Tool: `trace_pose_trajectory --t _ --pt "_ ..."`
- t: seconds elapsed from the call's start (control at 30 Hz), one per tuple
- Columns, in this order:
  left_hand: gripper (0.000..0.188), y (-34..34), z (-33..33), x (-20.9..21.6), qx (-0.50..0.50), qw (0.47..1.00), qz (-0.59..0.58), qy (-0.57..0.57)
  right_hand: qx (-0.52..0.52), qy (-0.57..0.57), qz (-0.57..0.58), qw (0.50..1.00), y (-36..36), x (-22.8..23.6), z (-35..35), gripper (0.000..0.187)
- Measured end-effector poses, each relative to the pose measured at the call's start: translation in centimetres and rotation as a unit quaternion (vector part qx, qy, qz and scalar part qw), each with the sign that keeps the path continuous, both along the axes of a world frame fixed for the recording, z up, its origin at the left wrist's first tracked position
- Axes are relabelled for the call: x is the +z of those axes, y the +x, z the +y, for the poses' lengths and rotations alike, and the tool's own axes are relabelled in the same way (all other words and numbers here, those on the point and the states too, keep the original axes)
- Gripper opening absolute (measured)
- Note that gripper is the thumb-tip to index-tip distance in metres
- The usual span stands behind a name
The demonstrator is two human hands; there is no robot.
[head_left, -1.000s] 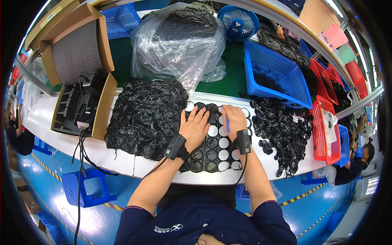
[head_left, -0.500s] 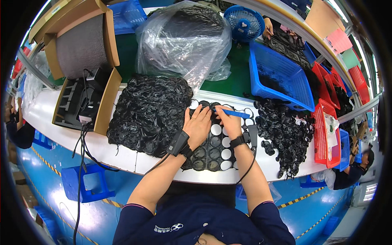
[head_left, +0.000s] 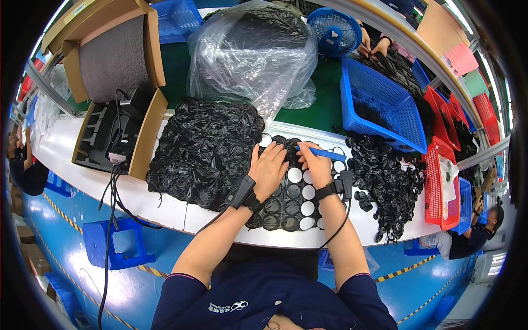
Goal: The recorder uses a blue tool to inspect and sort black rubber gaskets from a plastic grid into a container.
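My left hand [head_left: 268, 175] lies with its fingers stretched out on the left part of a panel of black and white discs [head_left: 293, 192], next to a big pile of black gathered fabric [head_left: 204, 154]. Across the panel, my right hand [head_left: 315, 166] is closed around a slim blue hand tool [head_left: 330, 155]. The tool's tip points left, toward the far rows of discs near my left fingertips. Whether it is tweezers or another tool, I cannot tell. Several discs are white, others are covered in black. Loose black pieces [head_left: 385, 179] lie heaped right of my right hand.
Beyond the panel are a large clear plastic bag [head_left: 250, 55] and a blue fan [head_left: 334, 33]. A blue basket [head_left: 383, 104] and red basket [head_left: 441, 182] stand right. An open cardboard box [head_left: 147, 135] with cables sits left. A co-worker's hands [head_left: 379, 45] are at the far right.
My right hand and the blue tool have shifted slightly right, and the tool tip is farther from my left fingers. A second hand of the far co-worker has come into view.
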State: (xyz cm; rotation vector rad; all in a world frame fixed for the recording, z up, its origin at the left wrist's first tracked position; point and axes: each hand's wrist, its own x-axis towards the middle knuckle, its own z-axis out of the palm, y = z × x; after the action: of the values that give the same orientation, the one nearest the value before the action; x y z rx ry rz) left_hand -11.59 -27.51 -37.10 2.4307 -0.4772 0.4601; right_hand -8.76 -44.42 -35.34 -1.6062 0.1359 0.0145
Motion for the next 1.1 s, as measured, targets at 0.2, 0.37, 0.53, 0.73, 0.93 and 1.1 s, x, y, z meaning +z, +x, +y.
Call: trace_pose_trajectory --t 0.2,0.37,0.53,0.73,0.93,1.1 --pt "0.034 -0.1 0.0 0.0 0.006 0.999 0.002 -0.037 0.011 -0.038 -0.003 0.999 0.0 -0.1 0.3 0.025" --pt "0.034 -0.1 0.0 0.3 0.008 0.998 0.01 -0.057 0.006 -0.037 -0.001 0.999 0.1 -0.4 0.5 0.025" --pt "0.029 0.1 0.0 -0.3 -0.005 1.0 -0.015 -0.01 0.003 -0.035 -0.008 0.999 0.1 -0.3 0.6 0.025" --pt "0.027 0.2 0.0 -0.4 0.005 1.0 -0.015 0.011 0.011 -0.423 -0.36 0.831 -0.9 0.4 2.2 0.017" --pt "0.023 0.0 0.1 0.1 0.007 1.0 -0.014 -0.018 -0.249 -0.592 -0.302 0.705 -0.1 0.4 -9.4 0.018" --pt "0.018 0.2 0.3 -0.8 0.015 0.999 -0.022 -0.046 -0.229 -0.29 -0.156 0.916 -3.4 0.4 -9.3 0.025"
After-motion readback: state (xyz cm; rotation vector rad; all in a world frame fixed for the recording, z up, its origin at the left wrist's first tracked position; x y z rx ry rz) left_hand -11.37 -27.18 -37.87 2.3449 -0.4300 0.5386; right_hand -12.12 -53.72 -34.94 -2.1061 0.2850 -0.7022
